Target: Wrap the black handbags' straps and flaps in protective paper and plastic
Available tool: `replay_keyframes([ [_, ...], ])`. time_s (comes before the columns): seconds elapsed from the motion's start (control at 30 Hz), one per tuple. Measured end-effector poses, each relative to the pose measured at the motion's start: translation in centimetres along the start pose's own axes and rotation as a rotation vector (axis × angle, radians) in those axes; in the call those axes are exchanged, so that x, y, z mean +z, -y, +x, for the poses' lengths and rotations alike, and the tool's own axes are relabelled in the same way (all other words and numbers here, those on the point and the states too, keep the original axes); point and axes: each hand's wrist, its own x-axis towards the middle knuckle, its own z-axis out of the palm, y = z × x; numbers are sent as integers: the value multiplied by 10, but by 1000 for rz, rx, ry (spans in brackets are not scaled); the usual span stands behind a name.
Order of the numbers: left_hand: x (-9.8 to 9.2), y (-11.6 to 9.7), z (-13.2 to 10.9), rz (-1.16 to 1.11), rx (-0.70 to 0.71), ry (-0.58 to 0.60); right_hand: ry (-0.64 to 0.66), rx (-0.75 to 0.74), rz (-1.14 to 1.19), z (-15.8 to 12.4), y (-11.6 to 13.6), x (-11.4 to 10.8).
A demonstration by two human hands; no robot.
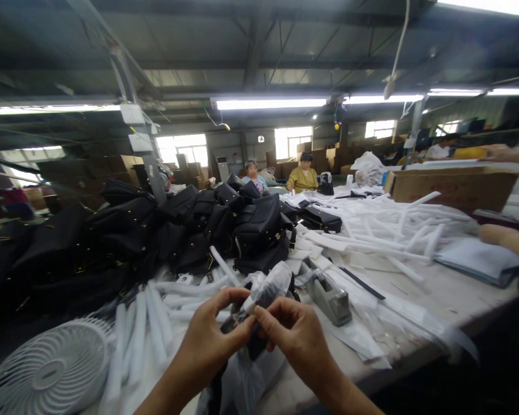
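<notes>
Pointing away, slanting rightward, plastic-wrapped piece

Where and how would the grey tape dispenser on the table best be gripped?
The grey tape dispenser is probably best pinched across its long sides at the near end, from above with the right hand: its body is narrow, and that end lies uncovered.

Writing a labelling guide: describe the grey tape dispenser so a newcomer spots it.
Start with the heap of black bags on the table. Come nearer and to the picture's right, just past the person's right hand, to the tape dispenser. It's the solid, boxy grey block, unlike the flat white strips beside it.
</notes>
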Motion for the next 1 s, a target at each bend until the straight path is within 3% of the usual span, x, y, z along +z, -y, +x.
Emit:
replay_keyframes([
  [0.23, -2, -10, 1, -60, -64, 23, -15, -41, -102, -3, -4, -4],
  [0.4, 0, -10, 2, -119, -106, -31, 101, -51, 7, -7, -1, -9],
  [0.53, 0, -13, 1, -123, -116, -47, 224, 142, 320, -7, 4, -9],
  [0.63, 0, -14, 0, -132, -126, -30, 202, 223, 411, -6, 7, -9],
  [1.0, -2, -15, 1, -237, -166, 10, 181, 119, 311, 0, -3, -10],
])
